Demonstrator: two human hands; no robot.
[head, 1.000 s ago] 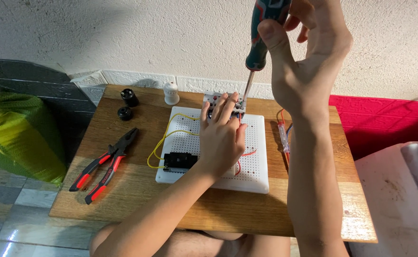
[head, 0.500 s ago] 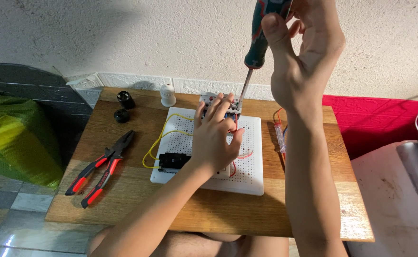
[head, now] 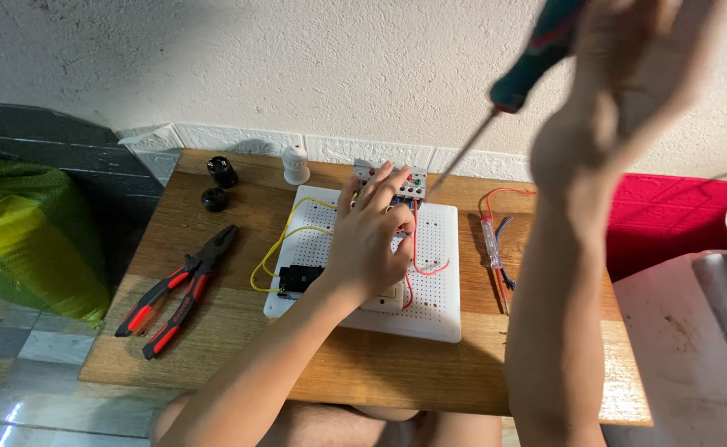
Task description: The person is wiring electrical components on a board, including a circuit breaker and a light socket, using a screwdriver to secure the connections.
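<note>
My right hand [head: 620, 108], its grip closed on the screwdriver [head: 522, 79], slants the shaft down-left at the grey terminal block [head: 390, 177] on the white board's [head: 438, 273] far edge, where my left hand's [head: 372, 240] fingers press, holding nothing.

Looks like a DIY electronics corner at home: low wooden bench [head: 214, 348] pushed against a rough plaster wall [head: 297, 66], tiled floor [head: 16, 372] lower left, white perforated wiring board [head: 438, 273] mid-frame, red-handled pliers [head: 177, 290] beside it.
</note>
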